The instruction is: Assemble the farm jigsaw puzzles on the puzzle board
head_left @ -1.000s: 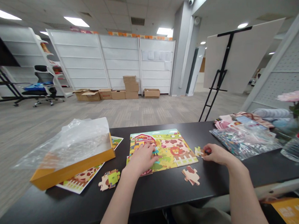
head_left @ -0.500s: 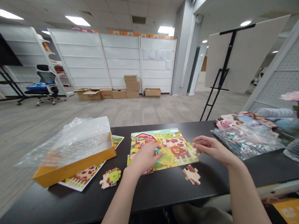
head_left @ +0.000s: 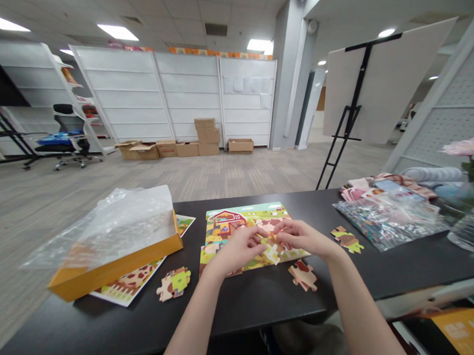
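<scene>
Black table, flat top. Lying directly on it: farm puzzle at centre; printed sheet under a yellow box at left; three loose pieces; clear bag at right.

The near strip of the desk is bare across the lower left of the frame and again at lower right, in front of the plastic bag. At left the yellow box stands high under its crumpled wrap, barring that side. One loose piece lies right of the box, a second piece just below the puzzle board, and a third piece between board and bag, with open gaps around each. A glass vase blocks the right edge.
</scene>
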A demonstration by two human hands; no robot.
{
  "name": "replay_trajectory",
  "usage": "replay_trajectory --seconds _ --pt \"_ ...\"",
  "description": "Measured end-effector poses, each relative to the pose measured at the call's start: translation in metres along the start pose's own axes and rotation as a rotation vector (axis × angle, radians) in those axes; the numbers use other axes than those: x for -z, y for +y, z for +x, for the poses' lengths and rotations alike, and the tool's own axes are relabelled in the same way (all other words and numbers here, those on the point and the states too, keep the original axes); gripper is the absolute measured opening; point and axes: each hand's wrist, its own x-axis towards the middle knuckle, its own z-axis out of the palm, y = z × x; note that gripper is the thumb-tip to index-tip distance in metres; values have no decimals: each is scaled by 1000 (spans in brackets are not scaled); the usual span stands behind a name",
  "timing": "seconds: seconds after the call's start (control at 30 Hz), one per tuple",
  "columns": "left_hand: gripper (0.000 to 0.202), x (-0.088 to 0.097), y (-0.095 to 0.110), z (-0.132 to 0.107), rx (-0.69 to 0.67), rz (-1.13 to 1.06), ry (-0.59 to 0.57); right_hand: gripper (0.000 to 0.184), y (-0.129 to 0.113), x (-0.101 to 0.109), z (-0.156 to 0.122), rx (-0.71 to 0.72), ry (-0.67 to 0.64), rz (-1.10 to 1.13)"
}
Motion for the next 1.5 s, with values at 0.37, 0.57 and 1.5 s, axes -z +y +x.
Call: replay_trajectory --seconds 0.37,0.57,1.5 --pt "15 10 -1 0 21 -105 107 45 1 3 -3 -44 59 87" --pt "20 8 0 -1 43 -116 80 41 0 2 0 -24 91 67" --pt "32 -9 -2 -13 -122 751 -45 38 14 27 -11 -38 197 -122"
